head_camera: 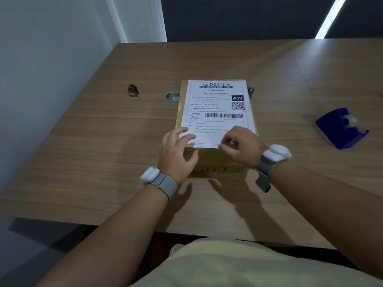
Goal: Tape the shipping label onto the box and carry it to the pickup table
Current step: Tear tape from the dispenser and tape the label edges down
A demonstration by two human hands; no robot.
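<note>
A brown cardboard box point(215, 162) stands in the middle of the wooden table point(103, 152). A white shipping label point(216, 108) with barcodes and a QR code lies flat on its top. My left hand point(176, 154) rests at the box's near left corner, fingers spread, fingertips on the label's lower left edge. My right hand point(241, 143) has its fingers curled at the label's near edge, pressing a strip of clear tape there. The tape strip itself is hard to make out.
A blue tape dispenser point(342, 128) sits on the table to the right of the box. Two metal cable grommets point(133, 91) point(173, 96) are set in the tabletop left of the box. A white wall runs along the table's left side.
</note>
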